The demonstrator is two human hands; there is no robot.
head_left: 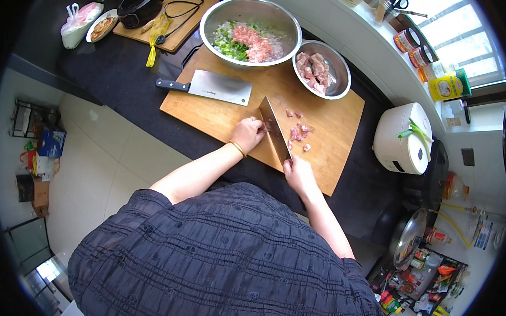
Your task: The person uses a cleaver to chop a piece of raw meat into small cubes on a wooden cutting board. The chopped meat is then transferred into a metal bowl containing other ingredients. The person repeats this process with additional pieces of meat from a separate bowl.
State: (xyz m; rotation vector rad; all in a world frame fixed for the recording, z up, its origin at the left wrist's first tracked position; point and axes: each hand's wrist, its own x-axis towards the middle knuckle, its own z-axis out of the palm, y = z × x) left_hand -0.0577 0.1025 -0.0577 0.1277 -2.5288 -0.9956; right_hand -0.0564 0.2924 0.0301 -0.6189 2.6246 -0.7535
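My right hand [299, 174] grips the handle of a cleaver [275, 130], its blade standing on edge on the wooden cutting board [341, 130]. Close against the blade's left side, my left hand [249, 135] has its fingers curled down to the board; what they hold is hidden. Small cut pieces of raw meat [300, 132] lie scattered right of the blade. A second cleaver [220, 88] with a black handle lies flat on the board's far left part. Larger chunks of raw meat [315, 72] sit in a small metal bowl [345, 86] at the far right of the board.
Behind the board stands a large metal bowl [294, 31] with minced meat and chopped greens. To the right are a white rice cooker [403, 137] with scallion pieces on its lid and a pan lid [410, 239]. Jars [406, 40] line the sill. Another board [174, 42] lies far left.
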